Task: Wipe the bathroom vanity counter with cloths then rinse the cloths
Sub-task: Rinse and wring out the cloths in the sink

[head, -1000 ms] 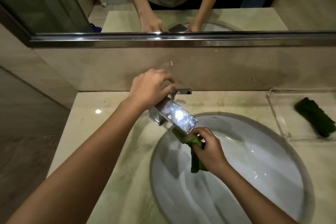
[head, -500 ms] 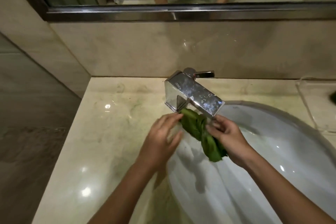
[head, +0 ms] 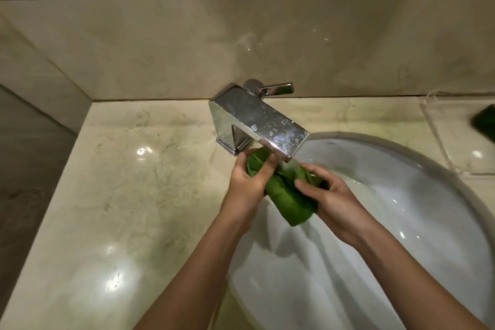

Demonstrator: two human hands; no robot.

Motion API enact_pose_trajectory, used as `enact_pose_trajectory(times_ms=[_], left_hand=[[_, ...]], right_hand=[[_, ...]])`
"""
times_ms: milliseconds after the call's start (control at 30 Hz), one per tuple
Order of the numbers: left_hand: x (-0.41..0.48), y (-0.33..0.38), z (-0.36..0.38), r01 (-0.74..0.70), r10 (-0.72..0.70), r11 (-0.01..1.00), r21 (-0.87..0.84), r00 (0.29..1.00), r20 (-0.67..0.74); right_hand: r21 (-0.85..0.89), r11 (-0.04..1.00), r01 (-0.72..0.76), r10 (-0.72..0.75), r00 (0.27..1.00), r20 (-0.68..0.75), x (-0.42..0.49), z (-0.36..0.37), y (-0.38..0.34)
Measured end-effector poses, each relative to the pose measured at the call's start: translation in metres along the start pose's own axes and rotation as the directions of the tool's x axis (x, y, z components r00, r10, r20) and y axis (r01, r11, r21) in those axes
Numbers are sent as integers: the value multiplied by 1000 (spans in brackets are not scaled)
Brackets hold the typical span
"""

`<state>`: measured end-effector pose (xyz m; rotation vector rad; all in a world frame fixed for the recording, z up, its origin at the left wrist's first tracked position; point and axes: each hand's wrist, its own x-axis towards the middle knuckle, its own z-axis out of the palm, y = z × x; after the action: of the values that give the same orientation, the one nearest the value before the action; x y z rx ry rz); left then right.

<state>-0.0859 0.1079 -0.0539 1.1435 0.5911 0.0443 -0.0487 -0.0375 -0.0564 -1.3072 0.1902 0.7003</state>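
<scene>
One cloth (head: 288,197), perhaps wet, over sink (head: 428,222)

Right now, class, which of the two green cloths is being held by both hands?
The cloth under the faucet, gripped by left hand and right hand; the other cloth lies untouched at the right edge.

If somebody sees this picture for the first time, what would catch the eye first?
The bright green cloth at the centre, gripped by the left hand and the right hand just under the chrome faucet. Next, the white sink at lower right, set in the glossy marble counter.
</scene>
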Motion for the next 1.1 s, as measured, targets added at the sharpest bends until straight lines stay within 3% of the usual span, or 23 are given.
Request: enact_pose_trajectory(times_ms=[67, 133, 167, 267, 367, 467, 533, 667, 767, 867, 933, 1033, 1100], left_hand=[[-5, -4, 0, 13, -16, 990, 138, 1000, 17], [-14, -10, 6, 33, -43, 968, 249, 998, 35], [-15, -15, 8, 75, -86, 972, 223, 996, 40], [-6, -23, 18, 347, -337, 920, -183, 938, 85], [9, -33, 27, 351, -377, 878, -325, 926, -18], [15, -41, 35, 273, -325, 903, -330, 939, -111], [10, -39, 42, 241, -282, 939, -246, 948, -149], [5, -34, 39, 170, -173, 985, -34, 958, -230], [12, -35, 28, 80, -93, 995, -63, 969, -227], [-2, -48, 32, 107, -106, 994, -2, 987, -123], [-13, -52, 30, 78, -80, 996, -38, 994, -73], [-17, -43, 9, -18, 16, 998, -58, 1000, -22], [-20, -37, -3, -92, 92, 996, -6, 996, -8]], right_hand=[[-37, 998, 52, -57, 982, -179, 6, 4, 3], [-49, 997, 57, -68, 963, -260, 10, 9, 4], [-84, 995, 46, -68, 956, -284, 12, 11, 7], [-181, 980, 79, -139, 926, -351, 9, 20, 12], [-337, 911, 237, -337, 899, -281, -4, 20, 17], [-589, 694, 414, -551, 832, -64, -8, 25, 22], [-692, 588, 419, -612, 789, -42, 9, 26, 16], [-640, 732, 235, -472, 852, -226, 28, 31, 10], [-629, 720, 294, -453, 885, -105, 7, 34, 31], [-573, 775, 265, -400, 909, -121, 13, 21, 28], [-429, 885, 178, -248, 962, -111, 17, 10, 19], [-92, 996, 17, -13, 999, 47, 11, -8, 13], [-140, 990, -23, 36, 995, 89, 7, -12, 14]])
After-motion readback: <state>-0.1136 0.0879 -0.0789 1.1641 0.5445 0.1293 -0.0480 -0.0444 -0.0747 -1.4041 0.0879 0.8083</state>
